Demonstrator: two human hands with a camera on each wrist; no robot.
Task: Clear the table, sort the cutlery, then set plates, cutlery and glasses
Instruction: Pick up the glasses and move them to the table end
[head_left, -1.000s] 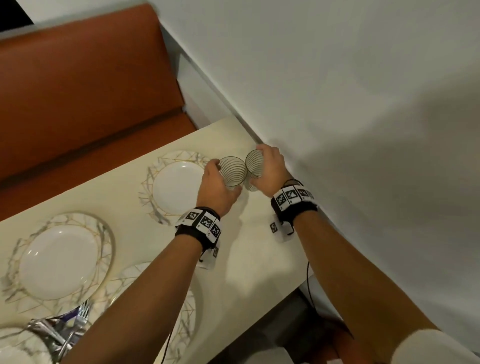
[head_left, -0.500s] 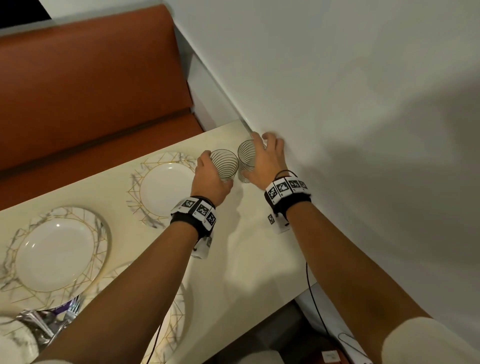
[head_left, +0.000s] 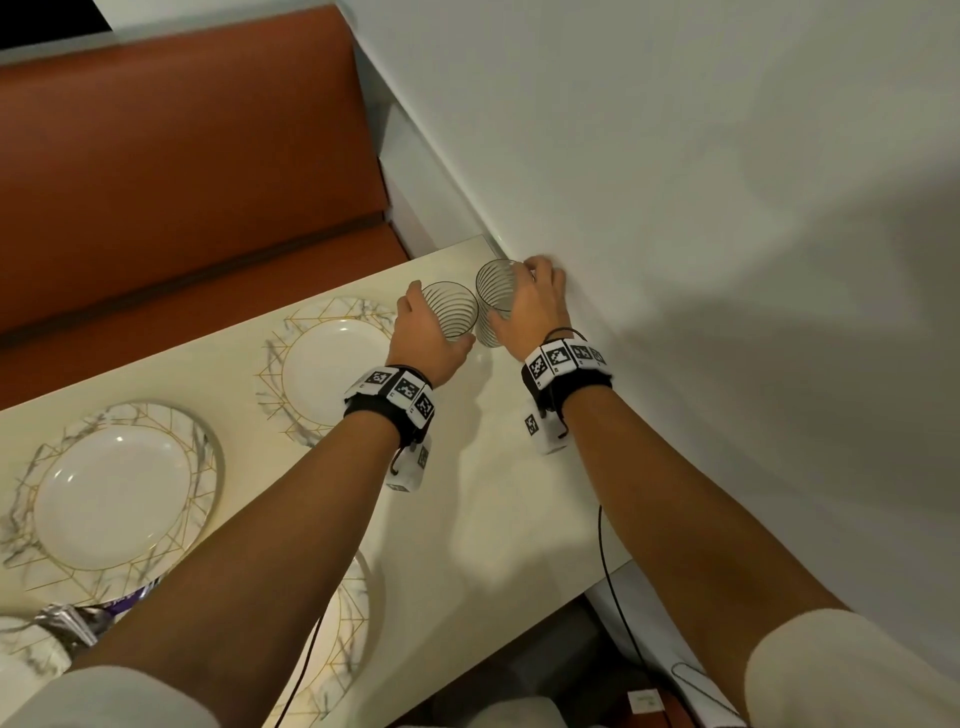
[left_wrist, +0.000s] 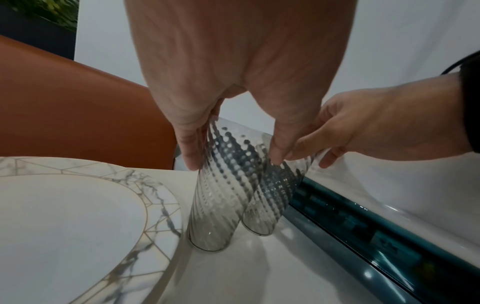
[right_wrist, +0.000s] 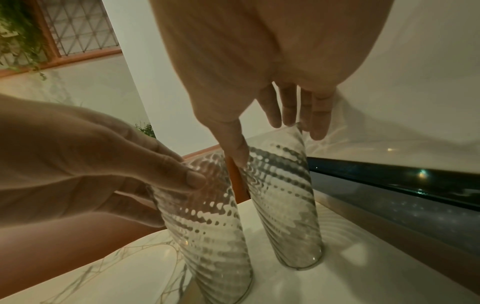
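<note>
Two ribbed clear glasses stand side by side on the cream table near its far right corner. My left hand grips the left glass near its rim; its base rests on the table beside a marble-rimmed plate. My right hand holds the right glass, thumb on its side and fingers behind the rim. That glass stands close to the wall. The two glasses almost touch.
A white wall runs along the table's right side, with a dark glossy strip at its foot. An orange bench lies beyond the table. A second plate sits left, a third under my left arm, cutlery at the bottom left.
Both hands carried the glasses away from me toward the table's far corner by the wall. The glasses were tilted in the air and now stand upright on the table.
</note>
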